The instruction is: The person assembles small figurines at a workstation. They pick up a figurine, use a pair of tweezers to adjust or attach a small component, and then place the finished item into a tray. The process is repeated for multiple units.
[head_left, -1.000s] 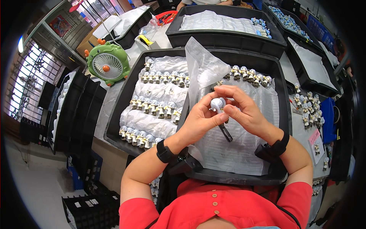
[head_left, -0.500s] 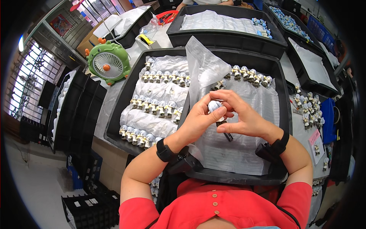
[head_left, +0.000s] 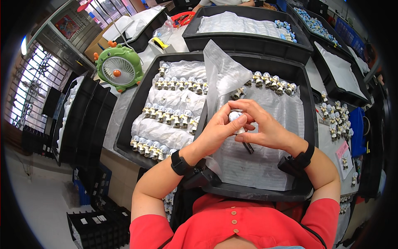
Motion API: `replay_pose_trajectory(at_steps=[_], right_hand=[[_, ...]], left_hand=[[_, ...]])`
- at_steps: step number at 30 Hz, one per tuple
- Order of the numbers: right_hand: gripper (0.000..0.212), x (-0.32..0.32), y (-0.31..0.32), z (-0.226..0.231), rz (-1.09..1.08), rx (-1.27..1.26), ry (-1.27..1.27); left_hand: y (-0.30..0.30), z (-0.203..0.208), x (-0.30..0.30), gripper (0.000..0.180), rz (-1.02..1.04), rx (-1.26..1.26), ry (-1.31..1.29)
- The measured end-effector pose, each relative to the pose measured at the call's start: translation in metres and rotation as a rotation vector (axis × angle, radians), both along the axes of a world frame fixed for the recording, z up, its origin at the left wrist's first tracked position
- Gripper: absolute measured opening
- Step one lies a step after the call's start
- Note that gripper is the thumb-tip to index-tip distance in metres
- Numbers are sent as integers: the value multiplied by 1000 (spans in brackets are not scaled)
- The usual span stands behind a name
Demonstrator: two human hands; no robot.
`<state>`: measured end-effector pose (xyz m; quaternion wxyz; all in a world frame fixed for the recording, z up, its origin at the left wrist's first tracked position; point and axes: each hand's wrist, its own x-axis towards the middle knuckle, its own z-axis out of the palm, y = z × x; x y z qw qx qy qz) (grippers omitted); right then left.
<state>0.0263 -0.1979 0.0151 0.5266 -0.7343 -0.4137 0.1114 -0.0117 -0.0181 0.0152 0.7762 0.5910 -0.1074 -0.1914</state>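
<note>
Above the lined black tray (head_left: 306, 137), both my hands close around one small figurine (head_left: 234, 115) with a pale blue-white head and white body. My left hand (head_left: 218, 128) grips it from the left, thumb across its front. Fingers of my right hand (head_left: 265, 128) curl over it from the other side, with the thumb below. A dark, pen-like stick (head_left: 248, 148) pokes out under the hands; which hand has it, I cannot tell. Just beyond my fingers another figurine (head_left: 239, 93) lies on the liner, near a row of figurines (head_left: 271, 81).
Left of my hands, a second tray section holds rows of figurines (head_left: 168, 116) on white sheets. A translucent sheet (head_left: 222, 68) stands up between the halves. A green fan (head_left: 119, 68) is at the left, loose figurines (head_left: 335, 118) at the right. Another black tray (head_left: 248, 43) lies beyond.
My hands stay in nearly the same place. The figurine has turned slightly between my fingers, so its dark lower part no longer shows and its white body does.
</note>
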Motion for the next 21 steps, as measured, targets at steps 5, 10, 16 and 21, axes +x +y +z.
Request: replay_pose_trajectory(at_steps=[5, 10, 16, 21], right_hand=[[66, 4, 1, -8, -18, 18, -95], [65, 2, 1, -4, -20, -18, -39], [74, 2, -1, 0, 22, -32, 47], [80, -1, 4, -7, -8, 8, -141]], left_hand=[[2, -12, 4, 55, -14, 108, -70], [2, -13, 4, 56, -20, 99, -44], [0, -3, 1, 54, -14, 39, 31], [2, -8, 2, 51, 6, -40, 49]])
